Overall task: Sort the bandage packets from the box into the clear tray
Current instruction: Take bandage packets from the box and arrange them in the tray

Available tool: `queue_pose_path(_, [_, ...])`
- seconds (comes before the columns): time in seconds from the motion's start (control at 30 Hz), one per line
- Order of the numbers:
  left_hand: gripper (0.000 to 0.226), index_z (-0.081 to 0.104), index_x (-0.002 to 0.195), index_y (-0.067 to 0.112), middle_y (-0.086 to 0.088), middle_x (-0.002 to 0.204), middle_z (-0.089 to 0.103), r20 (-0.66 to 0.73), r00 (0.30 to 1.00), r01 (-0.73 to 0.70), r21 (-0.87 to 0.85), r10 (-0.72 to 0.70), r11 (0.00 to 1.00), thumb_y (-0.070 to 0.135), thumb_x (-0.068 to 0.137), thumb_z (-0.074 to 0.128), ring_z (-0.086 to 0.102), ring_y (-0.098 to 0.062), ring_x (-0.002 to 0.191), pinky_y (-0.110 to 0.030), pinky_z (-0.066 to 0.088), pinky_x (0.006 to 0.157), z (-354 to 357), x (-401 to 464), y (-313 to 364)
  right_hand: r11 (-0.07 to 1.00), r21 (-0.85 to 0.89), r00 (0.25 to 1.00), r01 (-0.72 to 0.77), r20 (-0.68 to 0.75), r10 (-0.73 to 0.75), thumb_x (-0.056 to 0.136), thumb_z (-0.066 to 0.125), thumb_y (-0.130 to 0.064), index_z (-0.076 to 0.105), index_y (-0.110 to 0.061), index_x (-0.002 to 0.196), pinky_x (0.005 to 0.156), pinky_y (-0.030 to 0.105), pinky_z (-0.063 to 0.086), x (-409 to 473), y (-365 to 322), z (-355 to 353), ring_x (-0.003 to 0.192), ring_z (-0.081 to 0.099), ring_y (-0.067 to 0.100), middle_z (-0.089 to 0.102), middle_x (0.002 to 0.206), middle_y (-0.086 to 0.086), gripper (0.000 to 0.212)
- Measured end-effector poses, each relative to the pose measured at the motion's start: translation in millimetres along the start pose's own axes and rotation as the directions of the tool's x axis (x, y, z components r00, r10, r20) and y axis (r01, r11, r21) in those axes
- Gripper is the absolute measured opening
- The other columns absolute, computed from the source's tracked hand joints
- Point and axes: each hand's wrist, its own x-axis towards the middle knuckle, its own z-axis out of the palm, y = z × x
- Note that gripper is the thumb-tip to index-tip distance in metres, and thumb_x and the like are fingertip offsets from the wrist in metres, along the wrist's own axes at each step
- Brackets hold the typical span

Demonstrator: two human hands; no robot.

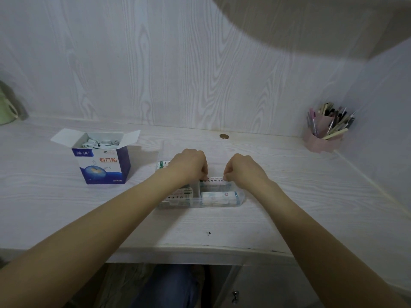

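A blue and white bandage box [102, 161] stands open at the left of the desk, with several small packets [100, 142] showing inside. The clear tray [219, 202] lies at the desk's middle and holds several white boxes and packets. Over the tray, my left hand [189, 165] and my right hand [242, 168] each pinch one end of a long white packet [214, 179] with dark print. Both hands have their fingers curled. The packet sits level above the tray's right compartment.
A pink holder [322, 138] full of pens stands at the back right by the side wall. A small brass disc [224, 136] lies near the back wall. A green object [6, 110] sits at the far left. The desk's front edge [200, 248] runs below my forearms.
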Motion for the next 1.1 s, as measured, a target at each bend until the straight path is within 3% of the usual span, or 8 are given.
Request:
queue_pose_path(0.23, [0.019,0.073,0.104,0.014,-0.002,0.107,0.069,0.08,0.997,0.012,-0.007,-0.012,1.0,0.018,0.087,0.067,0.06,-0.021,0.102,-0.034,0.05,0.09,-3,4,-2,1.0,-0.023,1.0,-0.021,0.022,0.022,0.084,0.069,-0.014,0.068,-0.006,0.101,0.075,0.034,0.052,1,-3,-2,0.094,0.062,0.026,0.066,0.102,0.011,0.019])
queue_pose_path(0.4, [0.018,0.073,0.101,0.013,-0.005,0.105,0.07,0.057,0.998,0.032,0.028,-0.034,0.999,0.008,0.087,0.063,0.062,-0.024,0.1,-0.037,0.052,0.089,1,6,3,0.999,-0.035,1.0,-0.026,0.015,0.026,0.085,0.066,-0.011,0.066,-0.006,0.102,0.074,0.034,0.052,1,-4,0,0.09,0.063,0.026,0.065,0.101,0.01,0.017])
queue_pose_path(0.6, [0.015,0.071,0.101,0.012,-0.006,0.106,0.066,0.028,1.0,0.008,0.041,-0.009,0.999,0.016,0.088,0.063,0.058,-0.025,0.102,-0.037,0.05,0.089,-2,2,1,1.0,-0.005,1.0,-0.005,0.007,0.005,0.084,0.069,-0.012,0.071,-0.005,0.096,0.078,0.037,0.055,-1,-3,-1,0.089,0.064,0.025,0.068,0.098,0.01,0.014])
queue_pose_path(0.83, [0.02,0.066,0.108,0.017,-0.008,0.11,0.056,-0.175,0.984,-0.045,-0.039,0.038,0.998,0.024,0.092,0.055,0.052,-0.024,0.104,-0.039,0.046,0.092,-23,-26,-9,0.998,0.033,0.996,0.048,-0.081,-0.045,0.09,0.062,-0.018,0.07,-0.001,0.082,0.062,0.032,0.047,-14,-12,-10,0.07,0.062,0.024,0.069,0.083,0.011,0.02])
queue_pose_path(1.0, [0.021,0.055,0.11,0.012,-0.007,0.11,0.055,-0.338,0.941,-0.016,-0.084,-0.014,0.996,0.01,0.09,0.05,0.051,-0.023,0.101,-0.041,0.046,0.088,-52,-57,-35,0.974,0.057,0.953,0.22,-0.224,-0.202,0.092,0.05,-0.009,0.071,-0.008,0.098,0.078,0.037,0.054,-25,-48,-14,0.091,0.064,0.022,0.071,0.099,0.007,0.021])
queue_pose_path(1.1, [0.021,0.055,0.109,0.01,-0.008,0.11,0.057,-0.427,0.903,0.005,-0.102,-0.049,0.995,0.008,0.089,0.051,0.052,-0.023,0.099,-0.039,0.046,0.086,-66,-73,-64,0.932,0.11,0.905,0.345,-0.302,-0.299,0.094,0.05,-0.01,0.069,-0.011,0.108,0.08,0.024,0.046,-24,-82,-10,0.095,0.061,0.015,0.068,0.11,0.003,0.025])
